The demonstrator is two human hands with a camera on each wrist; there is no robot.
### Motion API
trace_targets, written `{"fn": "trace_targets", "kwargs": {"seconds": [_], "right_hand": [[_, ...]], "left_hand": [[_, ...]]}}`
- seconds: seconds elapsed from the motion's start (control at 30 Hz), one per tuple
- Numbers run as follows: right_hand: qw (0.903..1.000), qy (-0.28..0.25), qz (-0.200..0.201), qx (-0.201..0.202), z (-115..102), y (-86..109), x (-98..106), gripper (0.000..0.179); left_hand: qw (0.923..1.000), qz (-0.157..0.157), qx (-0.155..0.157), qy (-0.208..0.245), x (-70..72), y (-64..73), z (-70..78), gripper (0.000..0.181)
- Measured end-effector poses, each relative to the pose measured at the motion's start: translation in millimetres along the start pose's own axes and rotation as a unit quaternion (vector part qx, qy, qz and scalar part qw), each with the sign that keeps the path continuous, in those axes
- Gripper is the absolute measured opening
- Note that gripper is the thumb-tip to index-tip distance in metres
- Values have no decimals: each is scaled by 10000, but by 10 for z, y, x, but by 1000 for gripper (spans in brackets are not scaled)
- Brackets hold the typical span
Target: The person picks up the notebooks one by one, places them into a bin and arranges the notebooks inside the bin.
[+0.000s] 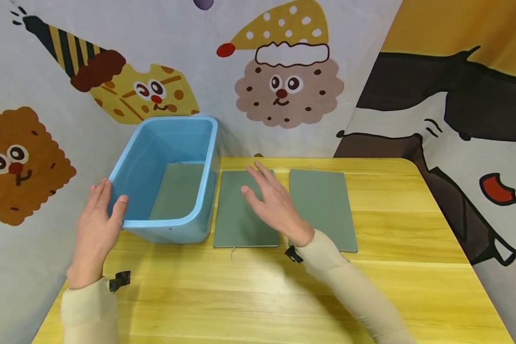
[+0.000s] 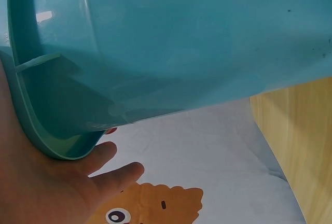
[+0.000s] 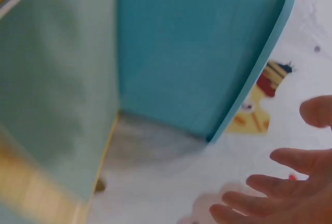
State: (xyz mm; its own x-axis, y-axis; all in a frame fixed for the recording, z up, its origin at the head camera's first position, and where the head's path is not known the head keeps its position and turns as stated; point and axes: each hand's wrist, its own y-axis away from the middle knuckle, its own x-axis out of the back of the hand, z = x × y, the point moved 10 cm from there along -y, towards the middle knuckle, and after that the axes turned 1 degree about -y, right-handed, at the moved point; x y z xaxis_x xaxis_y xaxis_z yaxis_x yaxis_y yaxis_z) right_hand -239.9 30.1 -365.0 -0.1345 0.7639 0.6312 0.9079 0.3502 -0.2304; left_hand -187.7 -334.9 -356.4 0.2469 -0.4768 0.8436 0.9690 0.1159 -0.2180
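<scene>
A light blue plastic bin (image 1: 172, 222) stands on the left of the table, with a grey-green flat rectangle (image 1: 178, 191) showing on its floor. My left hand (image 1: 96, 224) rests against the bin's near left corner, its fingers extended along the outside and thumb at the rim. In the left wrist view, the bin's rim (image 2: 62, 154) lies against that palm. My right hand (image 1: 273, 200) hovers with spread fingers, holding nothing, over a grey-green notebook (image 1: 236, 220) beside the bin. A second matching notebook (image 1: 324, 205) lies to its right, partly hidden by the right forearm.
The yellow wood-grain table (image 1: 400, 229) has a rounded far right corner. Behind it hangs a white cloth (image 1: 223, 71) printed with cartoon snacks. A thin cord (image 1: 232, 253) sticks out from the near edge of the left notebook.
</scene>
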Motion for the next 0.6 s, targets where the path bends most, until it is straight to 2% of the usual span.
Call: {"fn": "trace_targets", "kwargs": {"seconds": [0.3,0.6], "right_hand": [[9958,604,-13,-692,804,438,388,68],[9808,1422,-13,-1335,1489,813,732,75]], "left_hand": [[9999,-66,80,-3,26,17,-25,71],[9999,-48,81,40,2,18,-16,69]]}}
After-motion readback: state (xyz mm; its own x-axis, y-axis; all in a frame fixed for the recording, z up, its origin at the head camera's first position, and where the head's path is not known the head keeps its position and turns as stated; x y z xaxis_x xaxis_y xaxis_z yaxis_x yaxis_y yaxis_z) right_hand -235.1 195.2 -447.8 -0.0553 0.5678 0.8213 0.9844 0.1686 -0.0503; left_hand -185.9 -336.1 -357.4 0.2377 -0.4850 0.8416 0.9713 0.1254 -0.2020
